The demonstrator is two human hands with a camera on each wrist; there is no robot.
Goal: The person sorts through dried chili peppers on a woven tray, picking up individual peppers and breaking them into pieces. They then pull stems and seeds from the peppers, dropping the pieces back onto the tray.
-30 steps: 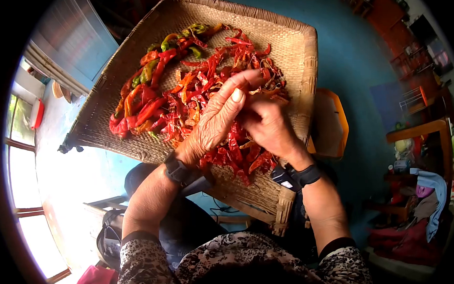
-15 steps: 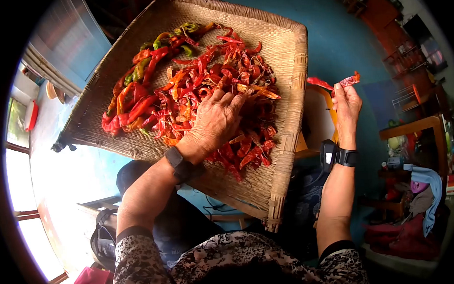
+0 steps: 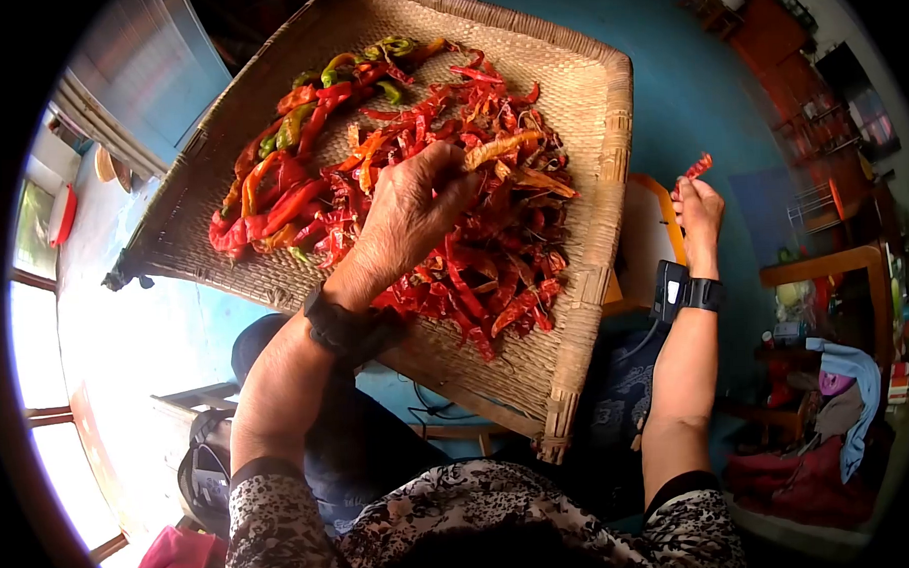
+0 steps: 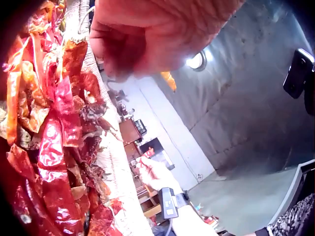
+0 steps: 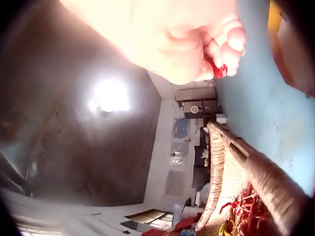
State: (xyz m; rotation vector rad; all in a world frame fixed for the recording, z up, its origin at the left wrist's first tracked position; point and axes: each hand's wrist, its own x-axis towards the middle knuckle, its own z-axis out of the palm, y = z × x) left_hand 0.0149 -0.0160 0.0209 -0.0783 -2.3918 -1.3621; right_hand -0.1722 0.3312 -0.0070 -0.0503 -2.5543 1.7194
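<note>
A heap of dried red chili peppers [image 3: 474, 273] fills the middle of a woven basket tray [image 3: 599, 109]. Over the heap, my left hand [image 3: 412, 200] pinches an orange-yellow dried chili [image 3: 505, 147]; its tip pokes out past the curled fingers in the left wrist view. To the right of the tray my right hand [image 3: 699, 215] is raised beyond the rim, holding a red dried chili [image 3: 693, 168] between thumb and fingers. In the right wrist view most of that chili is hidden inside the fingers.
Fresher red and green peppers [image 3: 291, 180] lie along the tray's left side. Below my right hand stands an orange-rimmed container [image 3: 653, 237], partly behind the tray. Clothes [image 3: 849, 400] are piled at the far right. The tray's near corner sits over my legs.
The hands were together over the heap, then parted; the right went out past the rim with a red chili. The left, resting on the heap half a second ago, now pinches an orange-yellow one.
</note>
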